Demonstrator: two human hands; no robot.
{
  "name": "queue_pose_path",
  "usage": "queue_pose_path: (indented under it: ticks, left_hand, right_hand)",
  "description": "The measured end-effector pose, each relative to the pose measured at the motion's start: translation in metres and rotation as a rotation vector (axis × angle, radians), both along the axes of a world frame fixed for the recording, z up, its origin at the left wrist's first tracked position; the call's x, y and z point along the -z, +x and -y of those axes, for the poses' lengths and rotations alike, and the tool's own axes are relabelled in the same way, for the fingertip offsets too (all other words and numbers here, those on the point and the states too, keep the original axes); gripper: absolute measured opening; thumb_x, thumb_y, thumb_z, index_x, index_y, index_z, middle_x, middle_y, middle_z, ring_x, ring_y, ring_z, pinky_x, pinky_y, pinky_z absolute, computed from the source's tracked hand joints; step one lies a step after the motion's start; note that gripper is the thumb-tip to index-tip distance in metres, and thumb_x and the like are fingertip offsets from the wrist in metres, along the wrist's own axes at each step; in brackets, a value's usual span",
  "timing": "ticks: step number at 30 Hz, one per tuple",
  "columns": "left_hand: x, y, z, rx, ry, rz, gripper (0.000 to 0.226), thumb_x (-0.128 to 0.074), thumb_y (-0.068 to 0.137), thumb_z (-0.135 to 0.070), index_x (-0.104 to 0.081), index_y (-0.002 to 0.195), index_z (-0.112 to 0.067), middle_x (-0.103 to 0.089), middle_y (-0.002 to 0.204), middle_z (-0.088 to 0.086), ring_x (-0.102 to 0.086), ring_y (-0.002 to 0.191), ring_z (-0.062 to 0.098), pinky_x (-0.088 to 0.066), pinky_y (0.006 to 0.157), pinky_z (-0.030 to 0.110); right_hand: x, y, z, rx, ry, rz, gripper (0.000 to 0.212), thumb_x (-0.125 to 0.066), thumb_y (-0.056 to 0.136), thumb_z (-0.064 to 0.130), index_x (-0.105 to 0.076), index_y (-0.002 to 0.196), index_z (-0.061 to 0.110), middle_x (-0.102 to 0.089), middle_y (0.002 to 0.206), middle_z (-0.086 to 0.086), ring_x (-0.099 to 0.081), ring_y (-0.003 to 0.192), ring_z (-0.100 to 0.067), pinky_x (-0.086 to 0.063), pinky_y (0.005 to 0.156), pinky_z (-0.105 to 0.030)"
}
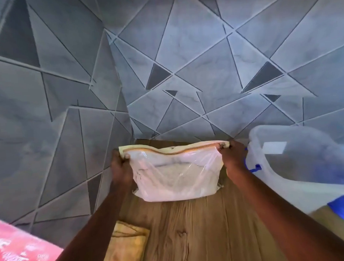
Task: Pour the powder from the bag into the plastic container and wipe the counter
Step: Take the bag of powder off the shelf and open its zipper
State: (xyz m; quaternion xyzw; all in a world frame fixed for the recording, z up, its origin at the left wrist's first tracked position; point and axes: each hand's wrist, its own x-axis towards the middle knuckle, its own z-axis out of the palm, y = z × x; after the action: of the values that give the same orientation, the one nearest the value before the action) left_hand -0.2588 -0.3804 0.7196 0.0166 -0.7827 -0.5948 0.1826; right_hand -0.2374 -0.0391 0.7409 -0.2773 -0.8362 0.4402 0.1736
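Covering the whole background: grey wall tiles point(184, 61) cut into triangles by pale and dark lines, a few small triangles darker than the rest. Meeting in a corner left of centre. Showing at the lower left corner: a pink-red surface point(21, 250) with blurred white markings, too soft to read, partly cut off by the frame edge.
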Motion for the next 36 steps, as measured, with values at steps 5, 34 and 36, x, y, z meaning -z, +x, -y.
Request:
queue_pose_path:
  ticks: [5, 34, 36]
  left_hand:
    - [-0.031, -0.013, -0.001, 0.05, 0.016, -0.033, 0.023, -0.059, 0.079, 0.004, -0.065, 0.102, 0.0, -0.066, 0.096, 0.017, -0.065, 0.087, 0.031, -0.056, 0.074, 0.034]
    - [-0.025, 0.035, -0.203, 0.384, -0.365, -0.148, 0.012, -0.075, 0.083, -0.017, -0.07, 0.094, -0.013, -0.07, 0.088, -0.002, -0.065, 0.075, 0.01, -0.057, 0.067, 0.03]
    - [-0.027, 0.033, -0.226, 0.337, -0.286, -0.053, 0.023, -0.08, 0.08, -0.029, -0.069, 0.091, -0.012, -0.069, 0.084, 0.0, -0.066, 0.073, 0.014, -0.058, 0.067, 0.033]
  right_hand:
    - [-0.015, -0.004, -0.006, -0.224, 0.238, -0.013, 0.025, -0.076, 0.088, 0.025, -0.071, 0.108, 0.012, -0.074, 0.109, -0.011, -0.068, 0.101, -0.032, -0.054, 0.087, -0.04]
    - [-0.049, -0.012, -0.073, -0.707, 0.213, 0.041, 0.025, -0.084, 0.077, 0.0, -0.079, 0.102, 0.003, -0.078, 0.084, -0.014, -0.075, 0.07, -0.027, -0.061, 0.071, -0.034]
    - [-0.051, -0.01, -0.074, -0.724, 0.211, 0.038, 0.022, -0.08, 0.08, -0.004, -0.08, 0.101, 0.003, -0.078, 0.086, -0.011, -0.072, 0.067, -0.011, -0.057, 0.066, -0.02]
